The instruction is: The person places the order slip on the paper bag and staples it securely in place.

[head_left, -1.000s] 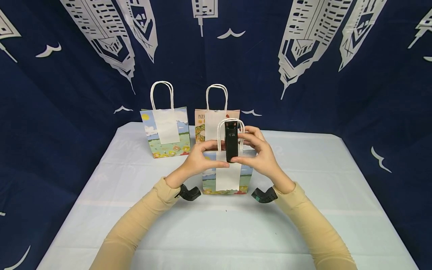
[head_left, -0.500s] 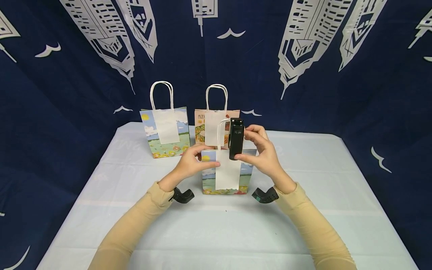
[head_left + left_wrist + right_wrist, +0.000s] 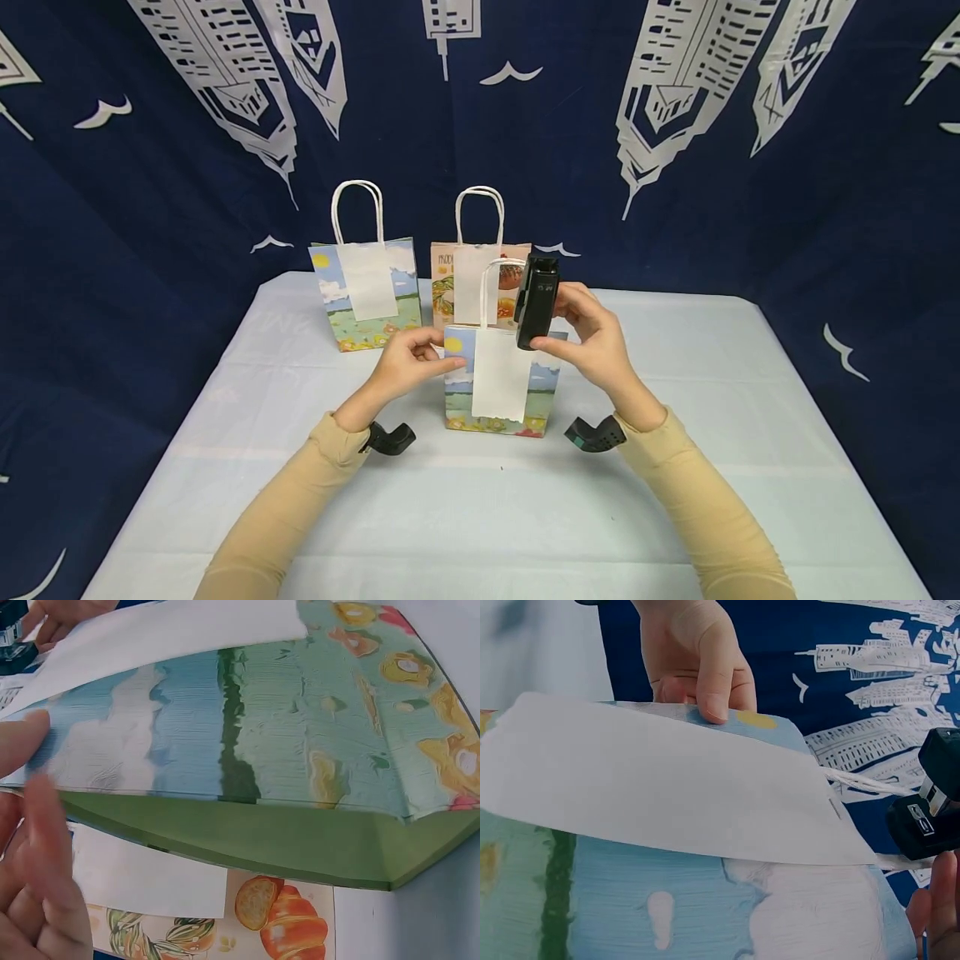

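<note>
A small paper gift bag (image 3: 540,383) with a painted meadow and sky stands at the table's middle. A white paper sheet (image 3: 501,375) hangs on its front, and a staple shows near the sheet's top edge in the right wrist view. My left hand (image 3: 407,362) pinches the bag's upper left edge, thumb in front and fingers behind. Up by the bag's top right, my right hand (image 3: 596,337) holds a small black stapler (image 3: 537,304) between thumb and fingers. The stapler overlaps the right part of the white rope handle (image 3: 483,292).
Behind on the left stands another meadow bag (image 3: 405,308) with a white sheet on it. A peach bag (image 3: 442,271) with bread pictures, also bearing a sheet, stands close behind the front bag. The white-covered table (image 3: 480,517) ends at a navy printed curtain (image 3: 555,167).
The stapler in my right hand has moved right and slightly up, tilting. My left hand has shifted left from the bag's top middle to its left edge. The front bag has turned a little.
</note>
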`<state>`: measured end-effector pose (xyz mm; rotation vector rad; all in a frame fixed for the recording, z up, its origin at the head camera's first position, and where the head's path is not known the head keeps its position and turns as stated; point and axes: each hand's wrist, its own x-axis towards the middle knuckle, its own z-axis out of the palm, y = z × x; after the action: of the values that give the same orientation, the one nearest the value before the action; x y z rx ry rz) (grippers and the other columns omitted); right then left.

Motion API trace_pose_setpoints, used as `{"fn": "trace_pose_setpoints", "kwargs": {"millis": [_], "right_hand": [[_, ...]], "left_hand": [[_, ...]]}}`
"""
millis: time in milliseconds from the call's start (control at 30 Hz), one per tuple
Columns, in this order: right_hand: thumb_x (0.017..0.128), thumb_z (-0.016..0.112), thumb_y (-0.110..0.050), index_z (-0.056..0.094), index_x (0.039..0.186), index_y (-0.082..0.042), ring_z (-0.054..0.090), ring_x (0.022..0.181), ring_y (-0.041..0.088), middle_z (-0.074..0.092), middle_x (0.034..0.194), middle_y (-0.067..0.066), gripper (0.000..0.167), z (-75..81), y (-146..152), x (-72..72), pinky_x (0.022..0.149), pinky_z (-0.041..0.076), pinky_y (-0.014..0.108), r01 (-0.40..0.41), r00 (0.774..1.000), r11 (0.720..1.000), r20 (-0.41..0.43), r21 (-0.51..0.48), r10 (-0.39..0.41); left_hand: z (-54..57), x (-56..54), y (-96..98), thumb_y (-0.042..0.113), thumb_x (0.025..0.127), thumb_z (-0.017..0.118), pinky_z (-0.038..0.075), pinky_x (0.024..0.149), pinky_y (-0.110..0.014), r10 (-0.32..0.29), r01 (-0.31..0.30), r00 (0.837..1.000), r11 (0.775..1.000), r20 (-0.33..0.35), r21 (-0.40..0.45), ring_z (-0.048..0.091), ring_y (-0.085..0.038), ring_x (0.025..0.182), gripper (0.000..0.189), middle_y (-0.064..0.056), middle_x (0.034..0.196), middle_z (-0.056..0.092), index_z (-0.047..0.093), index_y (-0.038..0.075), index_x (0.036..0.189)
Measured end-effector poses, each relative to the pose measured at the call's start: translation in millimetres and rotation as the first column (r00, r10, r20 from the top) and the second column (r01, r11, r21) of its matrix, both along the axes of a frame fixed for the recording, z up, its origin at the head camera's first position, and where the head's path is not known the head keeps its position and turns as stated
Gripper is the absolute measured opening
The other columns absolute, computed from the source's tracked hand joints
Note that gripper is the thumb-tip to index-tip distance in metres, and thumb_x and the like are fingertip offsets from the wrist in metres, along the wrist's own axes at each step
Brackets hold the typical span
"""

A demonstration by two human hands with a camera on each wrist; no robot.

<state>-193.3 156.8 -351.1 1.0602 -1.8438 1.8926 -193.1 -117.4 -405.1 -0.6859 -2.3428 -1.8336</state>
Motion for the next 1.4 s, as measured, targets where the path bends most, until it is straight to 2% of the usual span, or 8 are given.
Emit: {"fn": "trace_pose_setpoints", "kwargs": {"millis": [133,300,533,667,800,1033,1233,1400], "right_hand": [[0.071,0.082,-0.016,0.059,0.124,-0.003,0.056,0.097,0.018,0.057,0.113,0.003,0.060,1.3,2,1.0,0.087,0.046,0.028,-0.007,1.000,1.000,0.004,-0.017,0.007],[0.071,0.081,-0.017,0.058,0.125,0.000,0.058,0.101,0.018,0.058,0.116,0.004,0.061,2.2,7,4.3,0.092,0.045,0.029,0.008,1.000,1.000,0.012,-0.030,-0.008],[0.075,0.079,-0.003,0.055,0.125,0.007,0.059,0.101,0.018,0.060,0.116,0.005,0.057,1.4,18,11.9,0.091,0.046,0.029,0.055,0.998,0.997,0.025,-0.054,-0.054],[0.075,0.077,0.001,0.055,0.124,0.008,0.059,0.098,0.018,0.061,0.113,0.006,0.055,1.3,24,16.1,0.089,0.046,0.028,0.082,0.996,0.994,0.023,-0.068,-0.081],[0.075,0.077,0.000,0.055,0.123,0.009,0.059,0.095,0.018,0.061,0.112,0.007,0.053,0.5,30,20.3,0.087,0.047,0.027,0.104,0.994,0.992,0.027,-0.078,-0.102],[0.076,0.076,0.001,0.053,0.123,0.013,0.059,0.092,0.018,0.059,0.109,0.009,0.054,-5.1,40,25.4,0.083,0.049,0.025,0.102,0.995,0.990,0.025,-0.098,-0.100],[0.077,0.074,0.004,0.051,0.123,0.016,0.060,0.094,0.020,0.058,0.109,0.012,0.052,-14.9,41,28.3,0.081,0.052,0.026,0.062,0.998,0.994,-0.013,-0.088,-0.063],[0.078,0.071,0.009,0.046,0.129,0.013,0.059,0.094,0.019,0.058,0.111,0.012,0.057,-25.8,39,32.5,0.078,0.053,0.026,0.006,1.000,0.995,-0.021,-0.100,-0.008]], "left_hand": [[10.6,5.4,2.0,-0.006,0.082,0.068,0.053,0.062,-0.029,-0.045,0.044,0.999,0.999,0.024,0.021,0.062,-0.019,0.064,0.017,-0.026,0.080,0.063,0.063,-0.014,0.096],[25.9,12.1,5.1,-0.009,0.088,0.059,0.055,0.063,-0.034,-0.082,0.081,0.996,0.996,0.026,0.036,0.062,-0.022,0.065,0.011,-0.029,0.081,0.063,0.061,-0.016,0.095],[29.5,9.4,13.1,-0.004,0.090,0.059,0.053,0.061,-0.027,-0.043,0.043,0.999,0.998,0.007,0.041,0.061,-0.024,0.064,0.013,-0.029,0.079,0.062,0.063,-0.014,0.096],[32.0,4.8,19.7,-0.003,0.090,0.058,0.053,0.061,-0.028,-0.029,0.029,1.000,0.998,-0.003,0.051,0.061,-0.028,0.064,0.013,-0.028,0.081,0.062,0.062,-0.015,0.097],[34.5,-1.5,27.5,-0.005,0.090,0.057,0.053,0.060,-0.027,-0.031,0.033,0.999,0.997,-0.016,0.072,0.061,-0.024,0.063,0.013,-0.029,0.081,0.061,0.061,-0.016,0.096],[17.7,-26.3,37.6,0.000,0.090,0.060,0.053,0.060,-0.028,-0.003,0.001,1.000,0.995,0.016,0.097,0.062,-0.022,0.064,0.015,-0.025,0.082,0.062,0.062,-0.013,0.097],[16.0,-35.3,47.1,0.005,0.091,0.062,0.055,0.064,-0.043,0.003,-0.004,1.000,0.994,0.009,0.111,0.063,-0.017,0.064,0.017,-0.016,0.083,0.064,0.064,-0.010,0.098],[20.8,-40.0,58.4,0.007,0.091,0.061,0.055,0.063,-0.043,-0.015,0.009,0.999,0.993,0.052,0.120,0.062,-0.033,0.066,0.018,-0.019,0.080,0.064,0.063,-0.010,0.100]]}}
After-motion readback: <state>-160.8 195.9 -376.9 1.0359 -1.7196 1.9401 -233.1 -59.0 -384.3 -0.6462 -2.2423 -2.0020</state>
